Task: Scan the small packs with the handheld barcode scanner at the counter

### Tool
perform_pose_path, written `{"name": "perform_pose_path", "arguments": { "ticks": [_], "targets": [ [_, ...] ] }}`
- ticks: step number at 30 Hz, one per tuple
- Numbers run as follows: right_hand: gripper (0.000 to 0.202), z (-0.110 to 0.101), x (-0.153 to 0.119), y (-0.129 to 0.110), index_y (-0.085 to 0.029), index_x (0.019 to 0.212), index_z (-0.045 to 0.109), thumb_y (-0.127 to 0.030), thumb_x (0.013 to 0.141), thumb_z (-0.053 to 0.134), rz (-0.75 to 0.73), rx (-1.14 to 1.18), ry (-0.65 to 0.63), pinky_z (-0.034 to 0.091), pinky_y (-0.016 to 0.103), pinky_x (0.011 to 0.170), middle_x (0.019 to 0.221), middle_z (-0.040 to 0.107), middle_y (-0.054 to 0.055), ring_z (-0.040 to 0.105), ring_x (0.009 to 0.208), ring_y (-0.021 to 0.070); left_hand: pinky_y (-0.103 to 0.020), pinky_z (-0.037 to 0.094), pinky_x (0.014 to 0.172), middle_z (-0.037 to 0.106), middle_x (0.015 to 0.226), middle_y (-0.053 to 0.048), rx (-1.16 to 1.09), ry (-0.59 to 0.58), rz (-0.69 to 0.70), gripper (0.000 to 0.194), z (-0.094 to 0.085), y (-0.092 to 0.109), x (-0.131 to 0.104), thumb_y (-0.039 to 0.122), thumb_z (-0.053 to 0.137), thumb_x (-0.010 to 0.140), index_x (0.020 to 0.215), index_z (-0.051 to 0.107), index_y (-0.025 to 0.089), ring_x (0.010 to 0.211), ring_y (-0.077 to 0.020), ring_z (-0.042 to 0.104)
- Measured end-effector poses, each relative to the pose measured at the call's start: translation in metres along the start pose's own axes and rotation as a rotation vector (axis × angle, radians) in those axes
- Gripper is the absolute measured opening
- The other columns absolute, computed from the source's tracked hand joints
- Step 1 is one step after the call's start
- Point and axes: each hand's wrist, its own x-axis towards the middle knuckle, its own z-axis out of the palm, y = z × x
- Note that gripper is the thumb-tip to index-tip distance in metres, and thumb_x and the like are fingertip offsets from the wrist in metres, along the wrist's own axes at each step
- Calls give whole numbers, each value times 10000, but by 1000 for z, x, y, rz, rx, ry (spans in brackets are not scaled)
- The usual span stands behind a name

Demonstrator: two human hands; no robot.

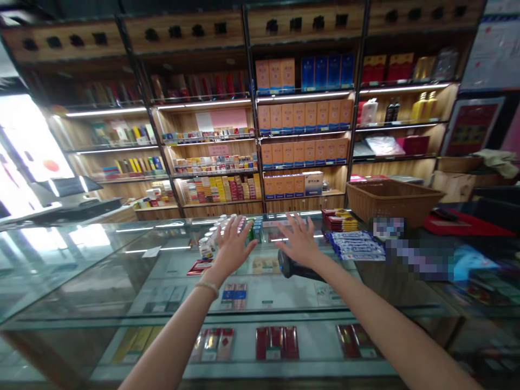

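Both my hands reach out over a glass display counter (179,271), fingers spread and holding nothing. My left hand (234,244) is nearest to several small white bottles (206,247), which it partly hides. A flat red packet (199,267) lies beside its wrist. My right hand (299,241) hovers by a black handheld device (285,264) with a rounded head, partly hidden under the forearm. Right of that hand lies a row of blue-and-white packets (355,245), with a stack of red-and-yellow packets (340,219) behind. I cannot tell whether either hand touches the glass.
A brown basket (394,197) stands on the counter at the right, near a red mat (467,223). Boxed goods show on the shelf below the glass. Tall lit shelves hold orange boxes (304,151) at the back. A dark monitor (71,186) stands at the left.
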Motion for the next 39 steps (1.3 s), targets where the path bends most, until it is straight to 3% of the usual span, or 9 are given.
{"name": "perform_pose_path", "arguments": {
  "ticks": [7, 16, 29, 39],
  "targets": [
    [600, -11, -19, 48, -353, 1531, 448, -591, 983, 496, 82, -64, 8, 109, 633, 1198, 1671, 307, 113, 218, 1534, 340, -634, 56, 1233, 364, 1634, -152, 22, -4, 56, 585, 17, 37, 17, 551, 457, 981, 1506, 503, 297, 1533, -365, 246],
    [575, -13, -26, 94, -367, 1517, 465, -582, 984, 492, 106, -134, 56, 115, 626, 1195, 1668, 313, 99, 223, 1528, 334, -596, 30, 1254, 405, 1619, -122, -59, 36, 95, 565, 39, 72, 40, 541, 497, 968, 1486, 527, 317, 1516, -348, 297],
    [579, -26, -42, 177, -341, 1508, 481, -581, 981, 493, 179, -220, 69, 75, 638, 1199, 1665, 316, 107, 211, 1526, 338, -622, 99, 1231, 430, 1602, -130, -131, -27, 133, 569, 73, 146, 81, 553, 481, 971, 1479, 535, 303, 1493, -353, 319],
    [565, -21, -23, 227, -318, 1471, 531, -574, 966, 522, 198, -241, 160, 44, 654, 1197, 1657, 319, 133, 208, 1528, 347, -638, 174, 1221, 391, 1630, -125, -80, -122, 115, 585, 89, 186, 117, 564, 482, 973, 1496, 513, 302, 1502, -348, 316]
  ]
}}
